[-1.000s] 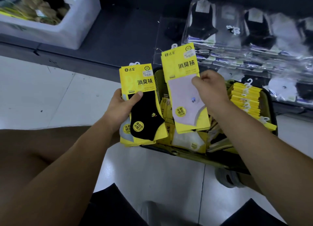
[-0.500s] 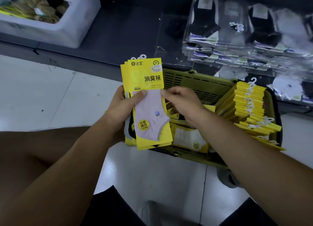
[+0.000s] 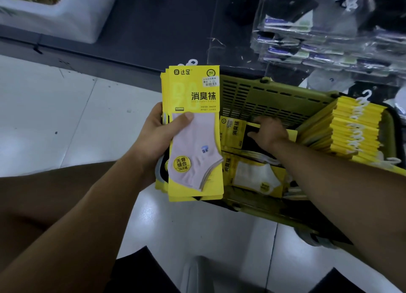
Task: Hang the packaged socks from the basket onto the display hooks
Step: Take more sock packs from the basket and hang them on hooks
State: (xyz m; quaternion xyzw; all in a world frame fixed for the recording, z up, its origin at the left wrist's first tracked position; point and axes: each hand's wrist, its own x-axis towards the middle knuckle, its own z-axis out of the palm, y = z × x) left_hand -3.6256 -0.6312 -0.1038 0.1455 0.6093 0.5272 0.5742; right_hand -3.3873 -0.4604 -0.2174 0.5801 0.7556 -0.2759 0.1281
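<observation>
My left hand [image 3: 158, 138] grips a stack of yellow sock packs [image 3: 194, 134] upright in front of the basket, thumb pressed on the top pack, which shows a pale pink sock. My right hand [image 3: 267, 132] reaches down into the yellow-green basket [image 3: 274, 95], fingers curled on a sock pack with a black sock [image 3: 234, 132] lying there. A pack with a white sock [image 3: 252, 176] lies lower in the basket. A tall stack of yellow packs [image 3: 356, 130] with white hangers leans at the basket's right side.
Clear-bagged socks [image 3: 307, 29] hang on the dark display above and right of the basket. A white bin [image 3: 72, 18] stands at top left on the dark shelf base. Pale tiled floor lies to the left and below. My knees show at the bottom.
My right hand laid the pink-sock pack onto the stack in my left hand, let go, and moved right and down into the basket onto another pack.
</observation>
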